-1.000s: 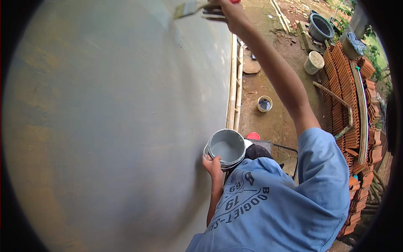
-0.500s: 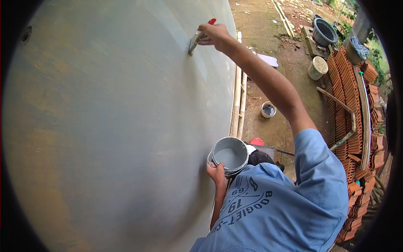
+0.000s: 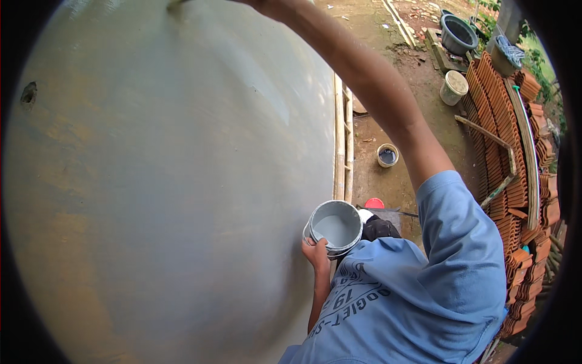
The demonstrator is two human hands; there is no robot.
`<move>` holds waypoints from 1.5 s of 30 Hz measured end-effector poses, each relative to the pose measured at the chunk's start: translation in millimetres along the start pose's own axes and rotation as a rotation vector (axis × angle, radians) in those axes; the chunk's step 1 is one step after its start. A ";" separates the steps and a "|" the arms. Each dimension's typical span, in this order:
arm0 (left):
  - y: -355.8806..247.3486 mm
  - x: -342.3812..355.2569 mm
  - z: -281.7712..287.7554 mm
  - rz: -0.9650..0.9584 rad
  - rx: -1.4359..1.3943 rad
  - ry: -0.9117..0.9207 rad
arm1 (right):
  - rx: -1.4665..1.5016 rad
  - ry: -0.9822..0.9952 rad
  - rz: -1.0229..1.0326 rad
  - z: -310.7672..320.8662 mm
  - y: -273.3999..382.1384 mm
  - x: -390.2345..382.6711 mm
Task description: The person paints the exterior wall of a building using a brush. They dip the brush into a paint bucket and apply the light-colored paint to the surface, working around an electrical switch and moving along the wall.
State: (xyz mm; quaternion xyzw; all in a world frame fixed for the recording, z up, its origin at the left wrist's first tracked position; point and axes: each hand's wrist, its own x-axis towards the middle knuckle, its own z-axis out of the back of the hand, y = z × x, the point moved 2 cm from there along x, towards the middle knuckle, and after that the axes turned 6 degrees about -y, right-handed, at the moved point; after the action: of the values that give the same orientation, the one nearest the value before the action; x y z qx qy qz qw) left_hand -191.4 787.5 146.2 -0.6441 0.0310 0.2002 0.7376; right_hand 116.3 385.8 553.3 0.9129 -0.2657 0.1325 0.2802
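Observation:
My left hand (image 3: 315, 250) grips a small bucket (image 3: 336, 219) of pale grey paint at its rim, close to my body beside the grey wall (image 3: 170, 194). High on that wall, at the top edge of the view, my right hand (image 3: 257, 5) is mostly cut off, its arm stretched up. A paintbrush (image 3: 177, 7), dark and only partly seen, extends from that hand to the wall surface. A lighter wet-looking streak runs down the wall beneath it, and a small dark hole (image 3: 28, 95) is at the left.
Bamboo poles (image 3: 339, 145) run along the wall edge. Down on the dirt ground are a tub of dark liquid (image 3: 387, 156), a red lid (image 3: 374, 203), a pale bucket (image 3: 453, 88) and a large grey tub (image 3: 458, 34). Stacked roof tiles (image 3: 506, 133) and long boards line the right.
My right hand first came down onto the wall with the brush, then moved up and left to the top edge. The paint bucket in my left hand sits slightly lower in view.

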 end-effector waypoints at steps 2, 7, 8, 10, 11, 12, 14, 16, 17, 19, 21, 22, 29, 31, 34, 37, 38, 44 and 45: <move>-0.4 -2.1 5.1 0.044 0.008 -0.001 | 0.092 -0.142 0.000 47.7 -58.0 -39.1; -22.7 -9.5 1.5 0.038 0.049 -0.013 | 0.054 -0.464 -0.178 214.7 -157.1 -185.5; -24.3 -12.2 2.7 0.086 0.073 -0.018 | 0.013 -0.554 -0.243 241.1 -170.8 -214.6; -21.1 -12.1 4.1 0.070 0.055 -0.013 | -0.106 -0.678 -0.329 297.4 -182.6 -258.8; -16.2 -9.8 4.3 0.048 0.046 -0.018 | -0.185 -0.725 -0.353 323.0 -184.1 -273.2; -14.4 -6.8 4.3 0.025 0.032 -0.018 | -0.267 -0.771 -0.372 338.6 -184.1 -280.1; -11.9 -6.4 8.1 0.001 0.024 -0.002 | -0.554 -0.821 -0.531 337.7 -188.9 -281.8; -4.4 -5.3 12.0 0.041 0.063 -0.015 | -0.811 -0.878 -0.530 323.8 -190.6 -270.1; -1.6 -4.9 10.9 0.037 0.052 -0.002 | -0.804 -0.856 -0.500 311.2 -190.1 -256.5; 1.2 -3.1 9.7 0.045 0.057 -0.022 | -0.813 -0.834 -0.443 282.6 -188.3 -227.0; 2.0 -1.9 2.0 -0.003 0.044 0.001 | -0.888 -0.816 -0.403 247.1 -173.2 -189.1; 6.0 -3.0 5.3 -0.045 0.035 0.006 | -0.944 -0.789 -0.399 216.1 -162.3 -176.0; 5.1 -4.9 0.9 0.030 0.007 -0.012 | -0.623 -0.525 -0.335 85.5 -57.7 -105.3; 2.1 -5.6 -2.4 0.001 0.016 0.015 | -0.534 -0.475 -0.281 50.8 -28.1 -88.4; 7.2 -1.3 -1.6 -0.045 0.055 -0.011 | -0.376 -0.346 -0.236 -1.4 3.9 -56.6; -2.4 -6.1 -1.4 -0.033 0.057 -0.002 | -0.236 -0.235 -0.161 -44.4 32.9 -25.6; -2.0 -5.6 -1.4 -0.039 0.061 0.000 | -0.188 -0.197 -0.144 -52.0 42.3 -16.5; 0.7 -7.2 -0.1 -0.006 0.052 0.007 | -0.017 -0.051 -0.038 -59.5 29.1 -24.7; 0.0 -8.4 0.9 -0.029 0.050 0.000 | -0.012 -0.027 -0.043 -43.3 8.3 -35.4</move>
State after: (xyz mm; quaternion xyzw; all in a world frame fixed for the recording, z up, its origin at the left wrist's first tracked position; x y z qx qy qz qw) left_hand -199.4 786.2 148.9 -0.6260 0.0264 0.1886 0.7563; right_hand 78.5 419.8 578.1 0.9183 -0.2506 0.1125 0.2850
